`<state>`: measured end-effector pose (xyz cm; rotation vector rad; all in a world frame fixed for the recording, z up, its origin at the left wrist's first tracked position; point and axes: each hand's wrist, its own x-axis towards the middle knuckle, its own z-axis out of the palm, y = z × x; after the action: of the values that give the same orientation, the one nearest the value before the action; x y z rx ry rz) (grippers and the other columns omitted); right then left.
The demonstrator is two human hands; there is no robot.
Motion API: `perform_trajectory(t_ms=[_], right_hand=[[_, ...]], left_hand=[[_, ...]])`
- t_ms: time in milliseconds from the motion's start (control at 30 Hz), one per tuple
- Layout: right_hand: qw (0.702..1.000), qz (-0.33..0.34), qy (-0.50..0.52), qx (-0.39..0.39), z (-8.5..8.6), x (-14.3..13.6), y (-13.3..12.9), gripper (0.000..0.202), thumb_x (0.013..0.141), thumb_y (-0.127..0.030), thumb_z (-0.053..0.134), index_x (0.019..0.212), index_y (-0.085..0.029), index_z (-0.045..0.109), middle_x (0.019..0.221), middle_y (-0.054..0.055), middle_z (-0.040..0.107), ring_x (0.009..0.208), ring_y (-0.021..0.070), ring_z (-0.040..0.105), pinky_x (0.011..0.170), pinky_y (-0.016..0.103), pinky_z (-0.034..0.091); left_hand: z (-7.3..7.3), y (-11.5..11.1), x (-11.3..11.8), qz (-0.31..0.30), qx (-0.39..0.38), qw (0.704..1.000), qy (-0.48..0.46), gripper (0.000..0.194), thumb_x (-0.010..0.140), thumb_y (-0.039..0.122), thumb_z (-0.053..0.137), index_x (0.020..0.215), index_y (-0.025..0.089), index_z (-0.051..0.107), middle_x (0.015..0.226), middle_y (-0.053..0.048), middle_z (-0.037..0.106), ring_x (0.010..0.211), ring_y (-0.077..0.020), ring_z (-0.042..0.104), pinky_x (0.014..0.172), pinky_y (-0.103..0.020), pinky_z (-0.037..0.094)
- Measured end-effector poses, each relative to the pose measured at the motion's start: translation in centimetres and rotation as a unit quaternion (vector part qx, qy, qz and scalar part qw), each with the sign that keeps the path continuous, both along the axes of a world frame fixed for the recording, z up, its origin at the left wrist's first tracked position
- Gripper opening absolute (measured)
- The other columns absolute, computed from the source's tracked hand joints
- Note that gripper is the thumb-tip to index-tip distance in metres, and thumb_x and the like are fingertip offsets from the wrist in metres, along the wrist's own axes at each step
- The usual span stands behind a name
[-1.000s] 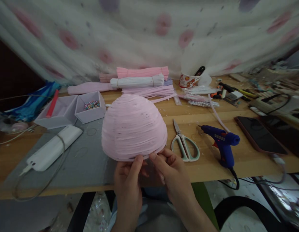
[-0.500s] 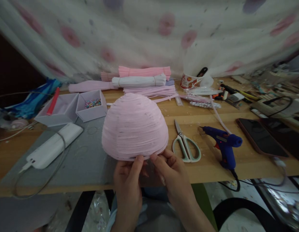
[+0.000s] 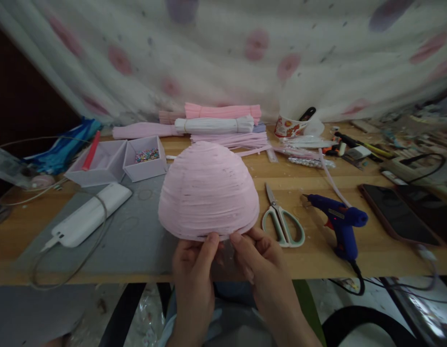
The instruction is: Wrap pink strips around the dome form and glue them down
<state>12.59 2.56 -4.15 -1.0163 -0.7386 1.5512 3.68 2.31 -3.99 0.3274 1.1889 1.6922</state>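
A pale pink dome point(image 3: 209, 193) with ridged, wrapped layers is held over the front of the table, its rounded top pointing away from me. My left hand point(image 3: 196, 265) pinches the near rim, thumb on top and fingers underneath. Just to the right, my right hand point(image 3: 259, 262) grips the same rim with thumb and fingers. The two thumb tips are a short gap apart. Scissors point(image 3: 283, 221) with pale green and white handles lie right of the dome. Beyond them rests a blue glue gun point(image 3: 339, 217).
A white power bank point(image 3: 89, 217) with a cable lies on a grey mat point(image 3: 137, 250). Behind are two boxes, one with beads point(image 3: 147, 155), and bundled stems point(image 3: 214, 125). A paper cup point(image 3: 288, 126), tools and phones point(image 3: 397, 212) stand or lie to the right.
The whole view has shifted slightly, so the table items appear a little further right. Both hands keep their hold on the dome, which shows almost the same pose.
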Motion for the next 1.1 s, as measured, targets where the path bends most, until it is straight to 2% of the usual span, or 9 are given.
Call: perform_trajectory(t_ms=[200,367,500,667,800,967,1033,1100], right_hand=[[1.0,-0.003,0.009,-0.001,-0.7,0.6,0.4,0.034,0.077,-0.048,0.08,0.075,-0.016,0.067,0.041,-0.011,0.037,0.037,0.002,0.021,0.037,0.016,0.015],[1.0,0.017,0.022,0.0,-0.8,0.9,0.3,0.033,0.077,-0.047,0.081,0.079,-0.017,0.069,0.042,-0.011,0.037,0.037,0.0016,0.021,0.037,0.016,0.014],[0.998,0.046,0.041,0.008,-0.4,0.7,0.0,0.031,0.08,-0.048,0.079,0.08,-0.018,0.069,0.044,-0.012,0.037,0.037,0.0013,0.02,0.038,0.016,0.015],[0.998,0.01,0.058,-0.024,0.2,0.2,-0.2,0.031,0.08,-0.046,0.08,0.076,-0.018,0.068,0.043,-0.013,0.035,0.039,0.001,0.018,0.041,0.016,0.015],[0.995,-0.009,0.088,-0.036,0.3,-0.2,-0.4,0.027,0.08,-0.043,0.081,0.077,-0.019,0.068,0.042,-0.013,0.035,0.04,0.0019,0.02,0.047,0.015,0.03],[0.991,0.014,0.127,-0.028,0.0,-0.3,-0.3,0.022,0.082,-0.041,0.08,0.085,-0.021,0.07,0.043,-0.013,0.038,0.04,0.0025,0.019,0.056,0.018,0.043],[0.992,0.035,0.117,-0.02,-0.1,0.0,-0.2,0.024,0.084,-0.043,0.077,0.084,-0.021,0.069,0.044,-0.013,0.037,0.04,0.0023,0.02,0.051,0.016,0.039],[0.994,0.081,0.077,-0.008,-0.2,0.5,-0.3,0.029,0.084,-0.047,0.076,0.088,-0.02,0.067,0.045,-0.013,0.037,0.039,0.0024,0.02,0.042,0.015,0.029]], left_hand=[[0.6,0.6,-0.5,-0.024,0.011,0.999,0.026,0.032,0.053,0.036,0.091,0.055,0.018,0.064,0.047,0.003,0.059,0.043,-0.0085,0.051,0.044,-0.018,0.044],[0.5,0.6,-0.8,-0.056,0.013,0.998,0.038,0.034,0.06,0.038,0.089,0.056,0.018,0.063,0.05,0.003,0.059,0.047,-0.0087,0.051,0.047,-0.018,0.044],[0.7,0.3,-0.4,-0.043,0.001,0.999,0.024,0.033,0.057,0.039,0.09,0.058,0.018,0.065,0.049,0.003,0.059,0.047,-0.0087,0.051,0.047,-0.018,0.044],[1.5,0.0,0.5,-0.021,-0.012,1.0,0.006,0.027,0.059,0.033,0.089,0.062,0.018,0.068,0.052,0.005,0.063,0.047,-0.0074,0.051,0.048,-0.016,0.044],[1.7,-0.3,1.0,-0.012,-0.016,1.0,-0.003,0.026,0.058,0.034,0.09,0.065,0.019,0.07,0.051,0.005,0.062,0.045,-0.007,0.05,0.046,-0.016,0.043],[1.6,-0.5,1.1,-0.013,-0.022,1.0,-0.015,0.03,0.057,0.038,0.092,0.068,0.019,0.072,0.052,0.004,0.062,0.047,-0.0081,0.051,0.046,-0.018,0.043],[1.6,-0.4,0.9,-0.016,-0.025,0.999,-0.021,0.032,0.057,0.04,0.092,0.065,0.019,0.07,0.051,0.004,0.061,0.047,-0.0079,0.05,0.047,-0.018,0.044],[1.6,-0.3,0.8,-0.016,-0.019,0.999,-0.025,0.033,0.057,0.04,0.092,0.062,0.018,0.069,0.049,0.005,0.058,0.045,-0.0066,0.049,0.047,-0.016,0.043]])
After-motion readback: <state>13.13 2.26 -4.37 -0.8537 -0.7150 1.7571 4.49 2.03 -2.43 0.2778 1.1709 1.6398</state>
